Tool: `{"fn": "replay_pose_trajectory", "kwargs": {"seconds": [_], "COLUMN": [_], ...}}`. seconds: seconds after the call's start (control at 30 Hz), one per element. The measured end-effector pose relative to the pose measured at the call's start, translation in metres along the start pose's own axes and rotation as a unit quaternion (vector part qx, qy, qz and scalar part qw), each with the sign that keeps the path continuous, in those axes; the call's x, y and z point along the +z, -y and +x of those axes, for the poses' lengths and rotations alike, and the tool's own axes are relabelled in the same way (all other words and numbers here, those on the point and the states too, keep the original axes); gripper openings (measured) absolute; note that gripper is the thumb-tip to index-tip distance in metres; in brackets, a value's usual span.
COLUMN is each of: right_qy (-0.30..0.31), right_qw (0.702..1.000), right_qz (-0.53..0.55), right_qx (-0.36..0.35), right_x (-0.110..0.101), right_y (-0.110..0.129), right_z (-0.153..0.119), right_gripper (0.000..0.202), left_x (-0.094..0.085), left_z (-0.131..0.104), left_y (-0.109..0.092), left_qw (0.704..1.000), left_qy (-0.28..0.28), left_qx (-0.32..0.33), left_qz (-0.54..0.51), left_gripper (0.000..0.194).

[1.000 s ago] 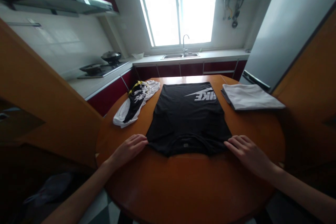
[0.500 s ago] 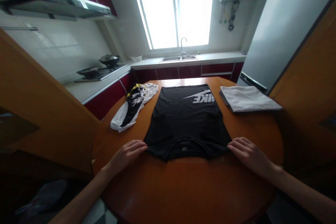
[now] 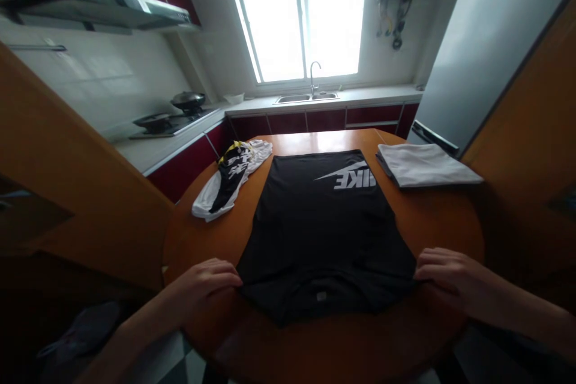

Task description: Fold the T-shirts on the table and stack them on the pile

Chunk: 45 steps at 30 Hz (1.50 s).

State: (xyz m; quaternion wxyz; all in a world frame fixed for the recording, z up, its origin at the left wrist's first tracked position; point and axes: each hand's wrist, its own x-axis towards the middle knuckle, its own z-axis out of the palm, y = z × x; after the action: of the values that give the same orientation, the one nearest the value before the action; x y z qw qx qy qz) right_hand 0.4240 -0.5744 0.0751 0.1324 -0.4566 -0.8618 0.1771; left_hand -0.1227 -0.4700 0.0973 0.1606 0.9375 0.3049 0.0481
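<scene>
A black T-shirt (image 3: 324,222) with a white logo lies spread over the wooden table (image 3: 310,348), its neckline toward me and its hem at the far side. My left hand (image 3: 207,282) pinches the left sleeve edge. At the opposite sleeve, my right hand (image 3: 443,276) is closed on the cloth in the same way. The fabric between both hands looks stretched fairly flat, with a few folds near the collar.
A crumpled black-and-white garment (image 3: 229,183) with yellow trim lies at the table's left. Folded white and grey cloth (image 3: 427,166) sits at the far right. Beyond are a sink (image 3: 294,98), a stove (image 3: 175,123) with pans, and a fridge (image 3: 472,48).
Both hands have drawn the T-shirt toward me and slightly apart, so its collar is nearer the table's front edge. The other cloths stay in place.
</scene>
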Motion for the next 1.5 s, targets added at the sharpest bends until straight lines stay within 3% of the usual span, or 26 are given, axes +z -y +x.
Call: {"fn": "replay_pose_trajectory", "kwargs": {"seconds": [0.1,0.23,0.33,0.43,0.57,0.73,0.83,1.07,1.27,1.5], "right_qy": [0.06,0.035,-0.011,-0.084,-0.137,-0.113,-0.116,-0.163,-0.163,-0.21], "right_qw": [0.991,0.976,0.967,0.948,0.928,0.911,0.904,0.904,0.894,0.911], "right_qz": [0.111,0.204,0.244,0.28,0.284,0.269,0.275,0.251,0.26,0.215], "right_qx": [0.049,0.062,0.07,0.129,0.2,0.29,0.306,0.306,0.327,0.282], "right_x": [-0.016,-0.038,-0.053,-0.06,-0.053,-0.028,-0.021,-0.035,-0.013,-0.004], "right_y": [0.01,0.004,-0.018,-0.053,-0.097,-0.126,-0.132,-0.152,-0.165,-0.17], "right_z": [-0.006,0.006,0.029,0.058,0.097,0.128,0.133,0.152,0.181,0.181], "right_gripper": [0.023,0.022,0.032,0.046,0.054,0.047,0.043,0.034,0.019,0.021], "left_x": [-0.011,-0.033,-0.049,-0.055,-0.045,-0.016,-0.01,-0.022,-0.003,0.003], "left_z": [-0.007,0.0,0.021,0.048,0.088,0.125,0.133,0.148,0.159,0.157], "left_y": [-0.013,-0.016,-0.001,0.029,0.076,0.112,0.119,0.129,0.145,0.146], "left_qw": [0.997,0.991,0.982,0.967,0.937,0.92,0.915,0.895,0.903,0.914], "left_qy": [0.051,0.037,-0.019,-0.082,-0.133,-0.155,-0.151,-0.198,-0.183,-0.213], "left_qx": [-0.04,-0.084,-0.126,-0.163,-0.213,-0.262,-0.269,-0.286,-0.284,-0.26], "left_qz": [-0.051,-0.101,-0.137,-0.177,-0.242,-0.248,-0.26,-0.279,-0.264,-0.227], "left_gripper": [0.022,0.018,0.02,0.029,0.041,0.044,0.042,0.042,0.041,0.043]}}
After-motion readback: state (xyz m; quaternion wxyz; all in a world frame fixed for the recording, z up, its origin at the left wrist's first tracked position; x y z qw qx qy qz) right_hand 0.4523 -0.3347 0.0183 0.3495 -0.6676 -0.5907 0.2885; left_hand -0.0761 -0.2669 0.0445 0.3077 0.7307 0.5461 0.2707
